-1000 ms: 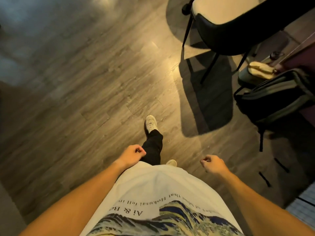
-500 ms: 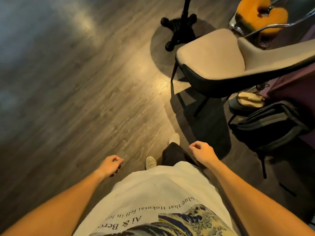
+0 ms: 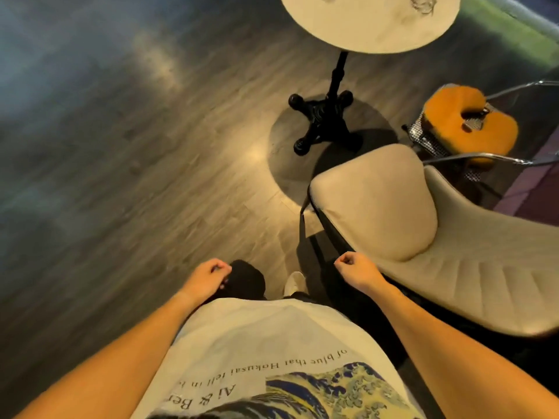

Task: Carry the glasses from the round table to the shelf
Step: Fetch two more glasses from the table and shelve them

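Note:
The pale round table point(image 3: 369, 28) on a black pedestal base point(image 3: 322, 119) shows at the top of the view. Clear glasses point(image 3: 423, 3) stand on it, cut off by the top edge. My left hand point(image 3: 205, 278) hangs low in front of my body, fingers curled into a loose fist with nothing in it. My right hand point(image 3: 354, 272) is likewise curled and holds nothing, close beside the beige chair. Both hands are well short of the table. The shelf is out of view.
A beige padded chair point(image 3: 393, 213) stands to my right, between me and the table's right side. Behind it is a metal-framed seat with an orange cushion point(image 3: 472, 122). Wooden floor point(image 3: 136, 164) spreads to the left.
I have walked forward and the view has tilted up: the round table with glasses has come into view, the chair is nearer, and the backpack has left the view. Both fists stay curled.

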The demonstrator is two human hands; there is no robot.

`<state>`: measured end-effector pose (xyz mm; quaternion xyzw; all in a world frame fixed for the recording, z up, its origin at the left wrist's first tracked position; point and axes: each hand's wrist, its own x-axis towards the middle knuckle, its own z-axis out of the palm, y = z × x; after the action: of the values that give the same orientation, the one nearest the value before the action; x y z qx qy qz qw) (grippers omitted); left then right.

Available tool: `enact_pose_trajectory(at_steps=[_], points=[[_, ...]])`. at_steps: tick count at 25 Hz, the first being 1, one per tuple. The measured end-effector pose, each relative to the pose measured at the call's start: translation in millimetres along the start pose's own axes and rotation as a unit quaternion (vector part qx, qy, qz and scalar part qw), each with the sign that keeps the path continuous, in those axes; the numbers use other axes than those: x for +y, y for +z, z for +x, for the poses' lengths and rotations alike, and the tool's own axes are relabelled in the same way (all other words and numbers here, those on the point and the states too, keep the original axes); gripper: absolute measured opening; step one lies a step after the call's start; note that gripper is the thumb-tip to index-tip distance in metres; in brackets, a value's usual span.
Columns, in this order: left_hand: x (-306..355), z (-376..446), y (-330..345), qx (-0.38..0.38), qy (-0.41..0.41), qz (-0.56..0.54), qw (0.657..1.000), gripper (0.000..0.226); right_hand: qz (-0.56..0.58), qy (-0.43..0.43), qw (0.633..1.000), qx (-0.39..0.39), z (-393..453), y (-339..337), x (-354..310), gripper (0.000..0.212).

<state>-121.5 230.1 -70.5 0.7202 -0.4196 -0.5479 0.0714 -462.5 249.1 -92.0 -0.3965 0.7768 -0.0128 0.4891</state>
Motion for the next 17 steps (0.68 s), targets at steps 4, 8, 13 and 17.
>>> enact_pose_trajectory(at_steps=[4, 8, 13, 17], points=[[49, 48, -11, -0.044, -0.004, 0.059, 0.997, 0.014, -0.011, 0.007, 1.000, -0.020, 53, -18, -51, 0.015], [104, 126, -52, -0.053, 0.013, 0.066, 0.996, 0.013, -0.045, 0.046, 0.995, -0.070, 95, -6, -82, 0.015], [186, 224, -116, -0.048, -0.031, 0.045, 0.997, 0.024, -0.008, 0.063, 0.998, -0.025, 157, -33, -182, 0.016], [240, 281, -133, -0.107, -0.040, 0.096, 0.989, 0.019, 0.014, 0.005, 0.999, 0.048, 194, -73, -264, 0.016]])
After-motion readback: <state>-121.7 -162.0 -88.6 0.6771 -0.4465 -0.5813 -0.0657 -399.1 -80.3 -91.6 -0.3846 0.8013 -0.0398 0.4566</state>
